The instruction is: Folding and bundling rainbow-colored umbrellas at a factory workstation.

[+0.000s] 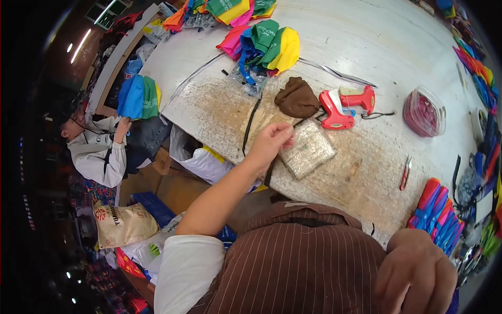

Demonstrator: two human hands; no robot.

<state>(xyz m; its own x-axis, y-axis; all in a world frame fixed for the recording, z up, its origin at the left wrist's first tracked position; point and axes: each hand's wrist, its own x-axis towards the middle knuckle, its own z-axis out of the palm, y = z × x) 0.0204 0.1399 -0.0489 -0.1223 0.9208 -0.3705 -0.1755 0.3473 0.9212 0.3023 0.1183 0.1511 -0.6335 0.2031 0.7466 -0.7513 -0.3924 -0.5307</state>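
Observation:
My left hand (273,142) is raised over the near part of the table, thumb and fingers pressed together. What they pinch, if anything, is too small to tell. Just beside it lies a flat square block (307,150) wrapped in worn, shiny film. A crumpled brown cloth (297,98) rests beyond my fingers, and two red-handled glue guns (337,111) lie to its right. At the lower right, close to my body, my right hand (417,272) hangs with its fingers curled downward. Its fingertips are hidden, so anything inside stays unseen.
Bundles of folded multicoloured umbrellas (272,44) occupy the table's far left, with more rolled ones (436,214) at the right. A plastic tub (424,111) and red-handled snips (406,172) are also on the right. A co-worker (99,141) sits at left, holding a colourful umbrella (138,97).

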